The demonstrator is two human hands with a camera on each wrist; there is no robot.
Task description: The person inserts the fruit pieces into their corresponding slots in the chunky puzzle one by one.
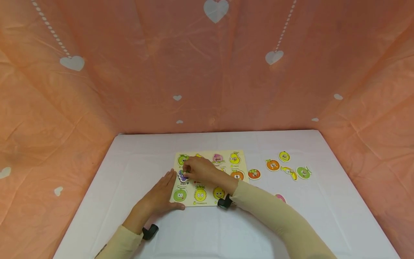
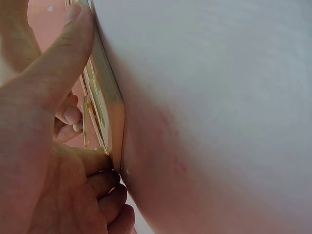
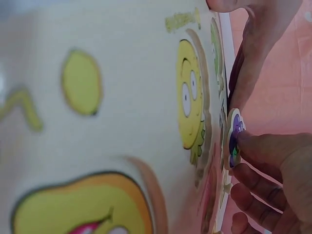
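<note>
My right hand [image 1: 199, 170] pinches a purple grape puzzle piece [image 3: 235, 139] between thumb and fingertips. The piece stands tilted close over the left part of a cream wooden fruit puzzle board [image 1: 191, 205], near the printed grape picture. Against the board's left side lies my left hand [image 1: 161, 194], its fingers stretched along that edge and its thumb at the front edge. In the left wrist view, the left thumb [image 2: 73, 44] presses on the board's side near the corner. The right hand and forearm hide some of the middle fruit pictures.
Right of the board lie loose pieces: a tomato [image 1: 254, 174], an orange [image 1: 272, 165], a yellow round fruit [image 1: 284, 156], a banana [image 1: 289, 173] and a green round fruit [image 1: 303, 172]. A pink piece [image 1: 280, 197] shows partly behind the right sleeve. White cloth [image 1: 194, 237] covers the table.
</note>
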